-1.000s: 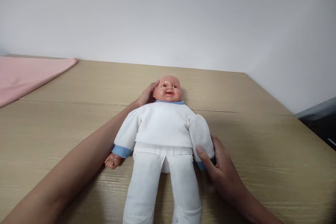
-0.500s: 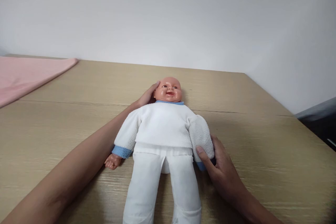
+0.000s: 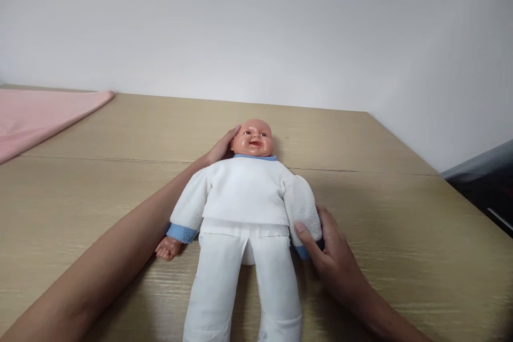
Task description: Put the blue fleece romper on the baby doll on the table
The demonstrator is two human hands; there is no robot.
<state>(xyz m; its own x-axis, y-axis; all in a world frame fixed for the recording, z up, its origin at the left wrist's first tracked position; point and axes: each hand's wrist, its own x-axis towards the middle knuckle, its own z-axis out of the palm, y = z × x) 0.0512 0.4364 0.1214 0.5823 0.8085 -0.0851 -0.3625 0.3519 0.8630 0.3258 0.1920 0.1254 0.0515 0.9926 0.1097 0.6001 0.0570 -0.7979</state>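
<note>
A baby doll [image 3: 245,192] lies face up on the wooden table, its head toward the far edge and its legs toward me. It wears a white fleece top with blue collar and cuffs, and white trousers. My left hand [image 3: 223,146] cups the side of the doll's head, its fingers mostly hidden behind it. On the other side, my right hand [image 3: 334,248] grips the doll's sleeve [image 3: 304,206] near the cuff, thumb on top and fingers around the outer side. The doll's hand on that side is hidden; its other one [image 3: 168,248] rests beside my left forearm.
Pink cloth [image 3: 44,117] lies at the table's far left corner. The wooden table [image 3: 401,219] has a seam running across it and meets a pale wall [image 3: 256,26] at the back. A dark object [image 3: 489,187] stands beyond the right edge.
The whole scene has shifted slightly left in view, as the camera moved a little. Both hands keep their places on the doll.
</note>
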